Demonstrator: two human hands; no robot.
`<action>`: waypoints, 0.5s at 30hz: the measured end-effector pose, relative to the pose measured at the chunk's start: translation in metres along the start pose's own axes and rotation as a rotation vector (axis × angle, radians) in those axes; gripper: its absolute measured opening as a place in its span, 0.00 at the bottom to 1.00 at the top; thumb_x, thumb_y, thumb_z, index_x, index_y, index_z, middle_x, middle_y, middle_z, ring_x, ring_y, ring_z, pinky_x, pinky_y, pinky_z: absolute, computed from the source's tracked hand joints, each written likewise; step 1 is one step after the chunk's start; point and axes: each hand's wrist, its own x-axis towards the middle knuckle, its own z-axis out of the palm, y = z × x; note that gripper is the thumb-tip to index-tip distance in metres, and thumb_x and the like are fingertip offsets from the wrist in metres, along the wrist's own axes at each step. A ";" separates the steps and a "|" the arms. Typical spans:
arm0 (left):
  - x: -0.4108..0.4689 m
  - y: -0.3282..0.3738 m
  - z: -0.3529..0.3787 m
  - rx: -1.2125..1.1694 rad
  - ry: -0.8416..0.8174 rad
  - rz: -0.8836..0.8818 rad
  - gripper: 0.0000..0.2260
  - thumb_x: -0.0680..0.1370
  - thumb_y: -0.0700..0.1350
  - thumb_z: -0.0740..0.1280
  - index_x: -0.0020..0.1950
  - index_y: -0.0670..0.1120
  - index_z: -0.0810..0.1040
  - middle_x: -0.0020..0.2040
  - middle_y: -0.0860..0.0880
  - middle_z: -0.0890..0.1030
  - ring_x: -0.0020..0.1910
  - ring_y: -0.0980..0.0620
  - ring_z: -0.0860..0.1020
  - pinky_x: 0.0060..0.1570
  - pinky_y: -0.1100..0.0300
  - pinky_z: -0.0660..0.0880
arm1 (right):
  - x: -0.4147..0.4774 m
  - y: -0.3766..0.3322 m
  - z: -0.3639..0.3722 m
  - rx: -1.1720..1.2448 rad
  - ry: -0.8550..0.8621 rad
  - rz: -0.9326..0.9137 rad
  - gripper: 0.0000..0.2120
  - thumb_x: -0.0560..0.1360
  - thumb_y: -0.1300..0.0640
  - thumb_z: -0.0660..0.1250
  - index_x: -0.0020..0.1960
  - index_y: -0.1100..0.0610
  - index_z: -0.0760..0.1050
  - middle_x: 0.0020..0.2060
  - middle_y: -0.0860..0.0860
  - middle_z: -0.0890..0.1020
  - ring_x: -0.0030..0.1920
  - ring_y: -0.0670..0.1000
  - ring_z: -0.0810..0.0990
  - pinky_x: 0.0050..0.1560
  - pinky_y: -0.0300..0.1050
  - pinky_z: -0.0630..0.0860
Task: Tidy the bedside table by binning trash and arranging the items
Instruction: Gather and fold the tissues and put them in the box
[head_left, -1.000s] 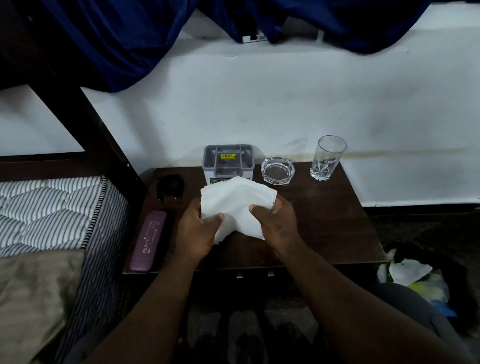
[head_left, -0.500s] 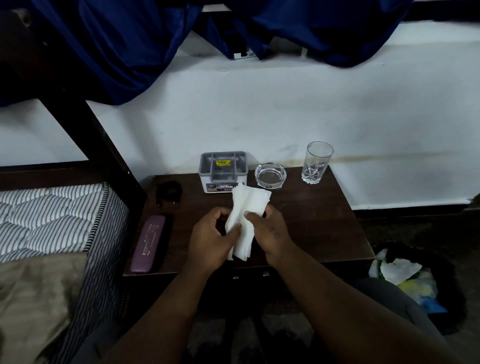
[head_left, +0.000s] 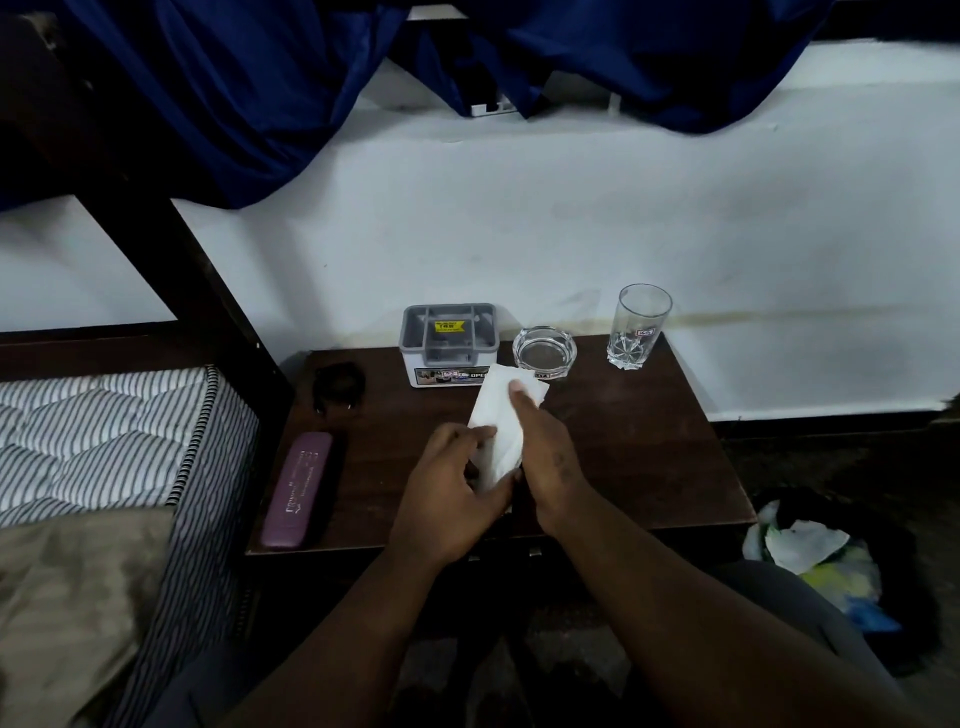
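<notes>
A white tissue (head_left: 497, 415), folded into a narrow strip, is held over the middle of the dark wooden bedside table (head_left: 639, 447). My left hand (head_left: 447, 488) pinches its lower left edge. My right hand (head_left: 545, 452) lies along its right side, with a fingertip pressed on its upper part. Behind it stand a grey lidded box (head_left: 449, 343), a glass ashtray (head_left: 544, 352) and an empty drinking glass (head_left: 640, 326). A purple case (head_left: 297, 489) lies along the table's left edge, with a small black object (head_left: 337, 387) beyond it.
A bin lined with a black bag (head_left: 826, 561) holding white and coloured trash sits on the floor to the right. A striped mattress (head_left: 104, 431) and a beige cover (head_left: 67, 613) are on the left. Blue curtains (head_left: 249, 93) hang above.
The tissue has gone from a wide sheet to a narrow folded strip. My right hand has slid up along it, and the view has shifted slightly.
</notes>
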 end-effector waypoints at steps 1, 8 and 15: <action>0.000 0.000 0.000 -0.015 -0.003 0.017 0.23 0.72 0.55 0.73 0.65 0.51 0.80 0.56 0.58 0.74 0.48 0.61 0.80 0.47 0.71 0.75 | 0.000 0.000 0.000 -0.051 0.007 -0.051 0.18 0.73 0.47 0.71 0.55 0.60 0.83 0.48 0.62 0.87 0.53 0.66 0.86 0.56 0.64 0.82; 0.017 -0.007 -0.006 -0.154 0.199 -0.151 0.13 0.75 0.37 0.66 0.57 0.44 0.83 0.57 0.47 0.79 0.56 0.49 0.79 0.56 0.56 0.76 | 0.009 -0.002 -0.007 -0.164 0.084 -0.157 0.12 0.73 0.70 0.66 0.55 0.64 0.80 0.50 0.63 0.86 0.54 0.63 0.84 0.57 0.58 0.80; 0.026 -0.014 -0.018 -0.806 0.041 -0.557 0.09 0.77 0.37 0.72 0.57 0.42 0.81 0.52 0.44 0.87 0.48 0.52 0.85 0.44 0.62 0.81 | 0.009 -0.017 -0.011 -0.124 -0.002 -0.162 0.13 0.74 0.71 0.65 0.57 0.64 0.79 0.48 0.59 0.85 0.48 0.55 0.82 0.52 0.50 0.78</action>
